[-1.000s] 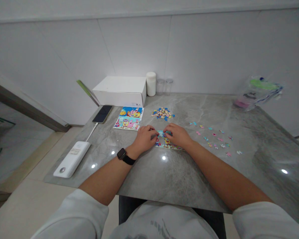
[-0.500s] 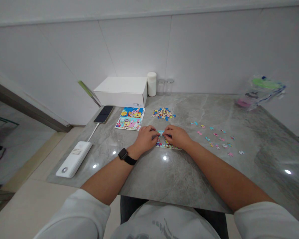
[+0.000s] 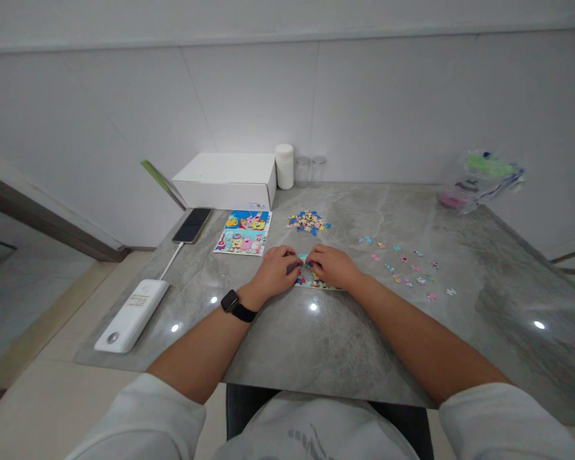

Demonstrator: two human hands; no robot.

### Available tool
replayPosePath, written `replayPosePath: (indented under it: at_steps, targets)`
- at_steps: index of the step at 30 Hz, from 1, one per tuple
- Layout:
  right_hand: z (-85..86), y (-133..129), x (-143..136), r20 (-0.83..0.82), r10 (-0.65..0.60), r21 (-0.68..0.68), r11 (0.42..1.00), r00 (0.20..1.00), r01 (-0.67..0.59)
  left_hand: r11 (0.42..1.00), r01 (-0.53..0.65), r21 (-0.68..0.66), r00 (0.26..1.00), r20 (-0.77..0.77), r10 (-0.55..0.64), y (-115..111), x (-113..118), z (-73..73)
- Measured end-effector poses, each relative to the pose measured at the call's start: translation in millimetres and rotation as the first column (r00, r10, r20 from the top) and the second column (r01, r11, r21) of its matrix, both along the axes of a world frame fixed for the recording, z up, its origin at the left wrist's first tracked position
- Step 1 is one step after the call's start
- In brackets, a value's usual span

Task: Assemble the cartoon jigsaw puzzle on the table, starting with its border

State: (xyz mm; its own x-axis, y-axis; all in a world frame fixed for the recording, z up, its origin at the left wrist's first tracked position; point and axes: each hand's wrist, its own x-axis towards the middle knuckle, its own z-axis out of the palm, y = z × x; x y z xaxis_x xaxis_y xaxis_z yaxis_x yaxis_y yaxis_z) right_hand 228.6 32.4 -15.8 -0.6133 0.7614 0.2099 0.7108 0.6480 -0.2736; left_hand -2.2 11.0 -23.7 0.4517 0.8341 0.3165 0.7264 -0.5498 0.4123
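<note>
A small, colourful, partly covered jigsaw puzzle [image 3: 311,279] lies flat on the grey table before me. My left hand [image 3: 278,268], with a black watch on its wrist, has its fingers closed at the puzzle's left side. From the right, my right hand [image 3: 333,265] bends over the puzzle with fingertips pinched close to the left ones; any piece between them is too small to make out. Beyond my hands sits a heap of loose puzzle pieces [image 3: 309,222]. More pieces [image 3: 405,259] are scattered to the right. A printed picture sheet [image 3: 242,233] with cartoon figures lies to the left.
On the left, a phone [image 3: 192,225] is cabled to a white power bank [image 3: 132,316]. A white box [image 3: 225,179], a white bottle [image 3: 284,167] and two clear jars [image 3: 318,171] stand along the wall. A plastic bag [image 3: 479,182] rests at the back right.
The whole view has shifted slightly, so the scene sits a little further left and lower. Both hands stay at the puzzle, with only slight finger movement.
</note>
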Motion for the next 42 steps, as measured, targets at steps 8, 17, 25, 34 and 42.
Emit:
replayPosePath:
  at_steps: [8, 17, 25, 34, 42]
  targets:
    - [27.2, 5, 15, -0.174, -0.06, 0.021, 0.998, 0.983, 0.064, 0.999, 0.049, 0.021, 0.998, 0.039, -0.05, 6, -2, -5.1]
    - [63.0, 4, 102, -0.551, -0.355, -0.062, 0.92, 0.755, 0.387, 0.995, 0.08, 0.054, 0.993, 0.087, -0.085, 8, -4, 0.5]
    - [36.7, -5, 212, -0.649, -0.587, -0.161, 0.727, 0.483, 0.667, 0.989, 0.131, 0.069, 0.974, 0.178, -0.141, 4, 1, 9.9]
    - [22.7, -7, 240, -0.44, -0.751, -0.06, 0.572, 0.493, 0.818, 0.993, 0.118, -0.031, 0.967, 0.23, -0.108, 7, -3, 10.7]
    - [28.3, -14, 251, -0.172, -0.825, -0.079, 0.556, 0.538, 0.827, 0.993, 0.098, -0.063, 0.967, 0.243, -0.08, 3, -1, 12.3]
